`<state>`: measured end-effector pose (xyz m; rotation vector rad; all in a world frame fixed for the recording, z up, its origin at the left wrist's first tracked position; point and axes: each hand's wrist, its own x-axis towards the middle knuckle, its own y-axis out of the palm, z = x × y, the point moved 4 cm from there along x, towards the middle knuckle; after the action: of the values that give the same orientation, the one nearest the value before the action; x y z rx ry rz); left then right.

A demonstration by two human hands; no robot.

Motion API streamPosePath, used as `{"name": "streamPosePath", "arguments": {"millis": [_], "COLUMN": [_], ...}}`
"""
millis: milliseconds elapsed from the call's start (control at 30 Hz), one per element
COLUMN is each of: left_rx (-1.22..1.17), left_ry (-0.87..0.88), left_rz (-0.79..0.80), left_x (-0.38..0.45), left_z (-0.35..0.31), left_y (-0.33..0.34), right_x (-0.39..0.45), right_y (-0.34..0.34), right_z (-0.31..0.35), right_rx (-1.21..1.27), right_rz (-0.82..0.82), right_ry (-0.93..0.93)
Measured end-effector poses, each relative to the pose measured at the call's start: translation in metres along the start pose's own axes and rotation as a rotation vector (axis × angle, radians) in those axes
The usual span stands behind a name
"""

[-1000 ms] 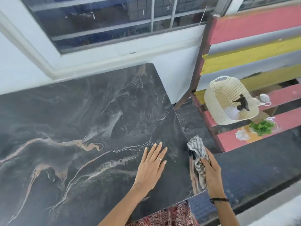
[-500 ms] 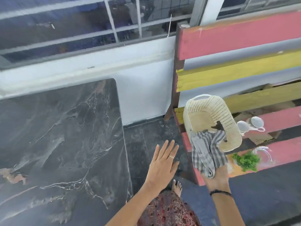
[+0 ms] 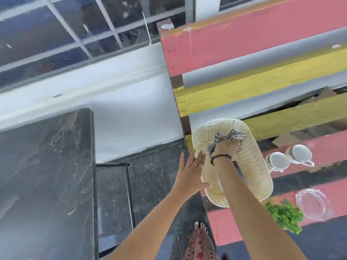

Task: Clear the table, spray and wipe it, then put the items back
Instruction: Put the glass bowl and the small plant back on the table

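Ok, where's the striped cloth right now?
The striped cloth is inside the cream basket on the slatted bench, right of centre, under the right hand, with two white cups just to the right.

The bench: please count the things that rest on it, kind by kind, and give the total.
Woven basket: 1
White cups: 2
Clear glass dish: 1
Green plant sprig: 1
Striped cloth, in the basket under the right hand: 1
Total: 6
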<state>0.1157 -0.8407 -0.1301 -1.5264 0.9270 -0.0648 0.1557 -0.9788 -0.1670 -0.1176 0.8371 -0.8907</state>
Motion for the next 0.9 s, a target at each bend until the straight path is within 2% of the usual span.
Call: {"name": "streamPosePath", "arguments": {"millis": [33, 67, 100, 200, 300, 367, 433, 600, 667, 800, 900], "left_rx": [0.004, 0.009, 0.013, 0.000, -0.015, -0.052, -0.174, -0.560, -0.634, -0.703, -0.802], "left_ry": [-0.013, -0.031, -0.045, -0.057, -0.046, -0.046, -0.078, -0.219, -0.221, -0.179, -0.145], "left_rz": [0.009, 0.034, 0.058, 0.080, 0.119, 0.134, 0.103, -0.142, -0.168, -0.218, -0.189], "left_x": [0.004, 0.007, 0.008, 0.011, 0.010, 0.010, 0.007, -0.028, -0.047, -0.085, -0.108], "left_z": [0.000, 0.001, 0.002, 0.002, 0.003, 0.002, 0.001, -0.014, -0.029, -0.068, -0.102], "left_y": [0.005, 0.010, 0.016, 0.024, 0.023, 0.017, 0.009, -0.019, -0.027, -0.036, -0.023], "right_x": [0.010, 0.020, 0.028, 0.043, 0.044, 0.035, 0.015, -0.056, -0.086, -0.129, -0.136], "right_y": [0.006, 0.017, 0.031, 0.054, 0.061, 0.057, 0.043, -0.024, -0.058, -0.121, -0.163], "right_z": [-0.006, -0.013, -0.024, -0.052, -0.054, -0.038, -0.017, 0.018, 0.014, -0.010, -0.037], "right_rx": [-0.026, -0.124, -0.129, -0.352, -0.426, -0.362, -0.324, -0.080, 0.042, 0.027, 0.031], "right_rz": [-0.092, -0.088, -0.023, 0.209, 0.269, 0.291, 0.329, 0.375, 0.357, 0.359, 0.301], "right_ry": [0.032, 0.027, 0.044, 0.087, 0.106, 0.021, -0.136, -0.442, -0.454, -0.463, -0.428]}}
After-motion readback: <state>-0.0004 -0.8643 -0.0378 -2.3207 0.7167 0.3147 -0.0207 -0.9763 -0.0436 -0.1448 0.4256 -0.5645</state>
